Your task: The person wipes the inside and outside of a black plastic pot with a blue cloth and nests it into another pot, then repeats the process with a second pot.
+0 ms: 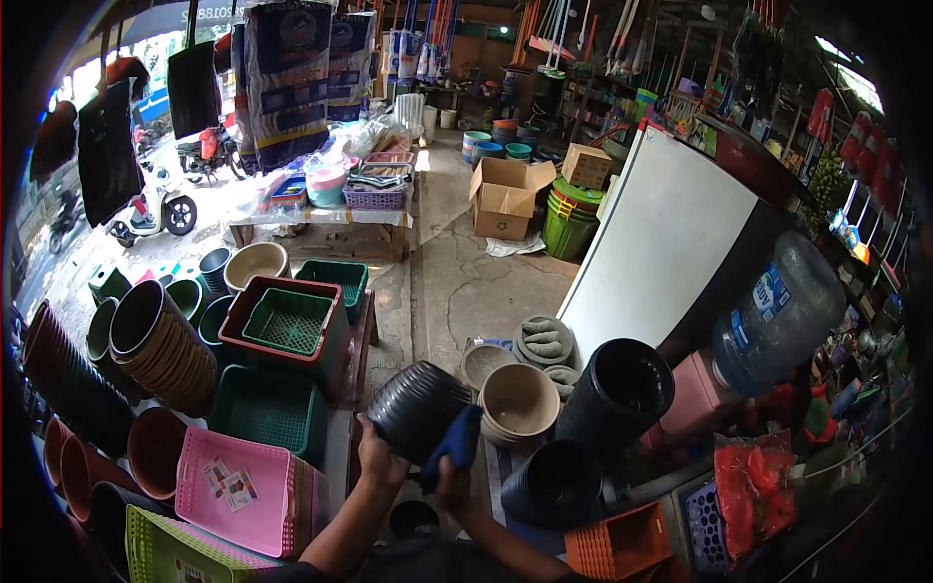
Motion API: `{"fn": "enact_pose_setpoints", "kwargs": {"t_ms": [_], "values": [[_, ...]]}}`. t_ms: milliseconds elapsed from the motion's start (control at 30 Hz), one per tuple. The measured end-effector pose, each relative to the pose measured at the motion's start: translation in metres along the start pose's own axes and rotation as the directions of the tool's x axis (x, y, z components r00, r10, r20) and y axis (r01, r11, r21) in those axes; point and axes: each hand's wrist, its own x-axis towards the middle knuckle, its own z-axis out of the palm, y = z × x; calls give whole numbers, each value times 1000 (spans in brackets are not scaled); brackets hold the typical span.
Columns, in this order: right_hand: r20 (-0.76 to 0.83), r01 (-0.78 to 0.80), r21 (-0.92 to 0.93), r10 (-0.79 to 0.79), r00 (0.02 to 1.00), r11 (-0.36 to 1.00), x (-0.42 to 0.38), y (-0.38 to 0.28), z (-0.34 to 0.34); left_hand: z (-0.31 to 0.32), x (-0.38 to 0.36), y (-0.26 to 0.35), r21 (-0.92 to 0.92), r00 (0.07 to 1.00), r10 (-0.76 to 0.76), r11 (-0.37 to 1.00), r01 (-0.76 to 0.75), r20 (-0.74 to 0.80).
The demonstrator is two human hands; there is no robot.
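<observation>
A tilted stack of nested black plant pots [420, 410] is held up in front of me. My left hand [383, 461] grips its lower left side, fingers partly hidden behind it. In my right hand [451, 483] is a dark blue cloth [459, 445], pressed against the right side of the stack. Just right of the stack stand beige pots [519, 400], nested together. Another black pot [415, 520] sits low between my forearms, partly hidden.
Tall black pots [618, 389] and orange pots [619, 544] stand to the right, below a large water bottle [777, 316]. Pink baskets [238, 491], green crates [267, 413] and stacked brown pots [163, 340] crowd the left. An open cardboard box [507, 199] sits on the floor ahead.
</observation>
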Motion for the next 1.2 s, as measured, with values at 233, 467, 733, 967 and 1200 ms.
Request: {"fn": "enact_pose_setpoints", "kwargs": {"t_ms": [233,467,733,967,1200], "values": [[689,537,-318,-198,697,781,48,-45,-18,26,-27,0,418,928,-4,892,171,-373],[807,241,-281,93,584,929,104,-12,-13,-43,-34,-4,891,998,-56,450,61,-40],[713,-673,316,300,634,669,83,64,-52,-32,-43,11,506,986,-88,850,149,-143],[-40,-318,185,331,943,930,21,29,3,-34,-22,-30,545,917,198,838,24,-346],[525,9,-484,282,803,875,96,37,-38,-27,-34,-13,692,978,-43,701,174,-203]]}}
